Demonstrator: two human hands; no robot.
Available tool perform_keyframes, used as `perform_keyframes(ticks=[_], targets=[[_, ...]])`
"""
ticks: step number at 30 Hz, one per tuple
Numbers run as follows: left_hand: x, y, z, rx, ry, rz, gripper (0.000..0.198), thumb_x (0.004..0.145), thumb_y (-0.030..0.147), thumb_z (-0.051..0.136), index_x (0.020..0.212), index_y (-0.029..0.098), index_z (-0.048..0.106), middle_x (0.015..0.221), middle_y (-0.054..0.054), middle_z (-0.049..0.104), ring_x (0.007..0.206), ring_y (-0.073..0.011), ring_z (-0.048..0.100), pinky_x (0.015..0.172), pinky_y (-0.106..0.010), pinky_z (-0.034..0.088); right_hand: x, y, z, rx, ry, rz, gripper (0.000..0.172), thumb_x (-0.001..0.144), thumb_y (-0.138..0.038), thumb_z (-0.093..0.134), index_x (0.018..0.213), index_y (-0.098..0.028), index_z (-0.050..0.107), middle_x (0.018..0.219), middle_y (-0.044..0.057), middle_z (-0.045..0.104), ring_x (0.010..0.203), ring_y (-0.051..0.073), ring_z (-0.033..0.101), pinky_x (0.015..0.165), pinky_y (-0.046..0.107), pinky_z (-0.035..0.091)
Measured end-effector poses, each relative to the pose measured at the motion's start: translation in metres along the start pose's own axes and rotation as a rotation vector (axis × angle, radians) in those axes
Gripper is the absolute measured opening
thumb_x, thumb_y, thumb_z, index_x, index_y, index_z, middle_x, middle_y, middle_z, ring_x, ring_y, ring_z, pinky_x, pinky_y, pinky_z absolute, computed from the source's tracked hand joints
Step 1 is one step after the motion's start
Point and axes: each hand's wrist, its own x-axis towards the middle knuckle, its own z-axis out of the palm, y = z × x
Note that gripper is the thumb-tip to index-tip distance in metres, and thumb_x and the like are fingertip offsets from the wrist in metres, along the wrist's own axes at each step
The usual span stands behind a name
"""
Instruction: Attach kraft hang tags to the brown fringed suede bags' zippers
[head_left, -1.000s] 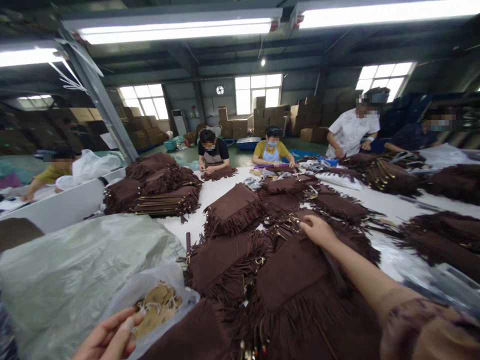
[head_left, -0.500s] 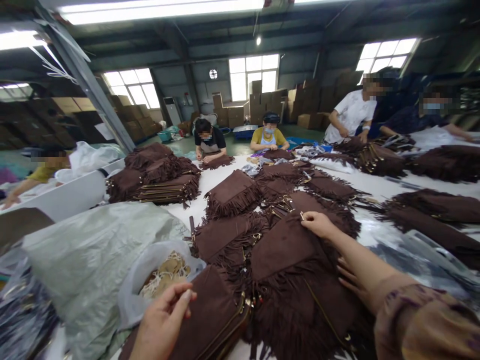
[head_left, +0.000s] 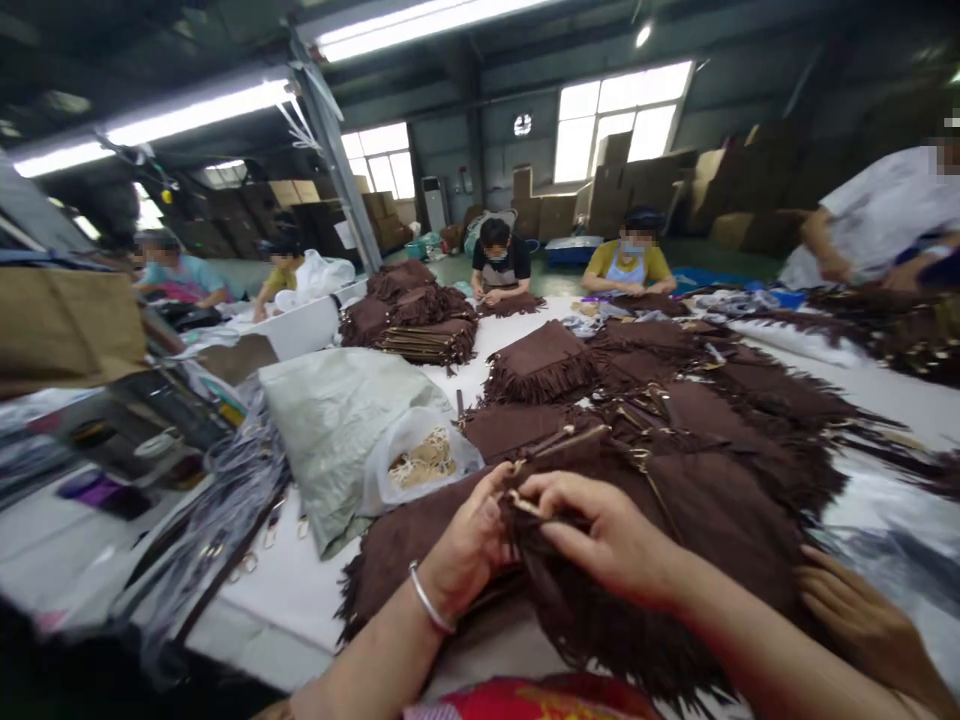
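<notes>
A dark brown fringed bag is raised off the pile near my body, tilted, with its fringe hanging down. My left hand, a silver bangle at its wrist, is closed on the bag's near corner. Close beside it, my right hand pinches the same corner at a small gold-coloured metal fitting. The fingers hide part of that fitting. More brown fringed bags lie under and behind my hands.
Another person's hand rests at the right by the bags. A white plastic bag of tan tags with strings stands left of my hands, beside a pale green sheet. Stacked bags and co-workers are across the table.
My right hand has moved left and toward me, bringing the bag's corner with it. My left hand, holding nothing visible before, now grips that corner too. The view has turned left.
</notes>
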Motion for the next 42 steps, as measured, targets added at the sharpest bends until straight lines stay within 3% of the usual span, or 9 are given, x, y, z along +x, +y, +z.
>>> perform_keyframes(ticks=[3, 5, 9, 13, 19, 23, 28, 32, 42], targets=[[-0.011, -0.017, -0.022, 0.185, 0.241, 0.025, 0.045, 0.074, 0.042, 0.076, 0.106, 0.013, 0.063, 0.091, -0.007, 0.068, 0.079, -0.0167, 0.062, 0.074, -0.028, 0.050, -0.013, 0.010, 0.057, -0.060, -0.243, -0.081, 0.031, 0.082, -0.021, 0.063, 0.113, -0.021, 0.062, 0.130, 0.010, 0.060, 0.121, 0.023, 0.055, 0.104, 0.038, 0.045], [-0.021, -0.028, -0.048, 0.311, 0.398, -0.016, 0.039, 0.073, 0.033, 0.075, 0.103, 0.012, 0.065, 0.088, -0.007, 0.070, 0.075, -0.0169, 0.063, 0.072, -0.029, 0.051, -0.021, 0.030, 0.073, -0.108, -0.283, -0.072, 0.034, 0.084, -0.026, 0.061, 0.118, -0.022, 0.061, 0.134, 0.011, 0.058, 0.125, 0.025, 0.053, 0.106, 0.040, 0.045], [-0.043, -0.043, -0.102, 0.573, 0.561, -0.066, 0.037, 0.074, 0.025, 0.070, 0.108, 0.013, 0.065, 0.094, -0.009, 0.072, 0.082, -0.0202, 0.066, 0.075, -0.031, 0.052, -0.013, 0.076, 0.074, -0.252, -0.114, 0.013, 0.025, 0.089, -0.031, 0.054, 0.110, -0.022, 0.066, 0.120, 0.010, 0.066, 0.114, 0.025, 0.061, 0.100, 0.043, 0.050], [-0.056, -0.043, -0.128, 0.828, 0.562, 0.006, 0.032, 0.074, 0.021, 0.068, 0.105, 0.014, 0.067, 0.098, -0.010, 0.072, 0.087, -0.0217, 0.066, 0.083, -0.035, 0.051, 0.018, 0.104, 0.085, -0.370, -0.058, -0.016, 0.032, 0.087, -0.032, 0.055, 0.116, -0.021, 0.064, 0.123, 0.011, 0.064, 0.117, 0.026, 0.058, 0.104, 0.046, 0.047], [-0.060, -0.033, -0.133, 0.530, 0.384, 0.020, 0.048, 0.070, 0.008, 0.065, 0.118, 0.014, 0.061, 0.117, -0.014, 0.067, 0.107, -0.0223, 0.064, 0.096, -0.036, 0.049, 0.055, 0.101, 0.128, -0.483, -0.266, -0.127, 0.054, 0.084, -0.036, 0.061, 0.135, -0.021, 0.051, 0.138, 0.013, 0.055, 0.131, 0.031, 0.045, 0.106, 0.054, 0.037], [-0.066, -0.030, -0.137, 0.392, 0.262, -0.047, 0.066, 0.069, 0.007, 0.066, 0.133, 0.016, 0.052, 0.122, -0.014, 0.064, 0.106, -0.0207, 0.065, 0.091, -0.033, 0.051, 0.071, 0.094, 0.142, -0.501, -0.388, -0.171, 0.029, 0.085, -0.035, 0.062, 0.111, -0.023, 0.066, 0.108, 0.008, 0.069, 0.104, 0.026, 0.059, 0.093, 0.045, 0.041], [-0.069, -0.028, -0.147, 0.600, 0.348, -0.192, 0.046, 0.070, 0.016, 0.066, 0.116, 0.012, 0.064, 0.088, -0.007, 0.071, 0.072, -0.0156, 0.066, 0.066, -0.026, 0.052, 0.079, 0.105, 0.146, -0.523, -0.434, -0.134, 0.020, 0.089, -0.036, 0.059, 0.099, -0.024, 0.071, 0.091, 0.004, 0.071, 0.089, 0.022, 0.061, 0.082, 0.037, 0.041], [-0.068, -0.022, -0.151, 0.790, 0.372, -0.211, 0.021, 0.074, 0.025, 0.064, 0.091, 0.014, 0.072, 0.075, -0.004, 0.071, 0.065, -0.0156, 0.063, 0.059, -0.025, 0.048, 0.079, 0.115, 0.145, -0.572, -0.410, -0.061, 0.021, 0.091, -0.035, 0.056, 0.098, -0.023, 0.072, 0.089, 0.004, 0.072, 0.087, 0.021, 0.063, 0.081, 0.035, 0.040], [-0.037, -0.014, -0.132, 1.054, 0.314, -0.142, 0.025, 0.081, 0.037, 0.059, 0.071, 0.016, 0.068, 0.067, -0.002, 0.067, 0.062, -0.0145, 0.057, 0.060, -0.025, 0.041, 0.072, 0.103, 0.125, -0.613, -0.251, 0.027, 0.017, 0.091, -0.033, 0.058, 0.095, -0.024, 0.073, 0.088, 0.003, 0.071, 0.090, 0.019, 0.062, 0.083, 0.033, 0.036]])
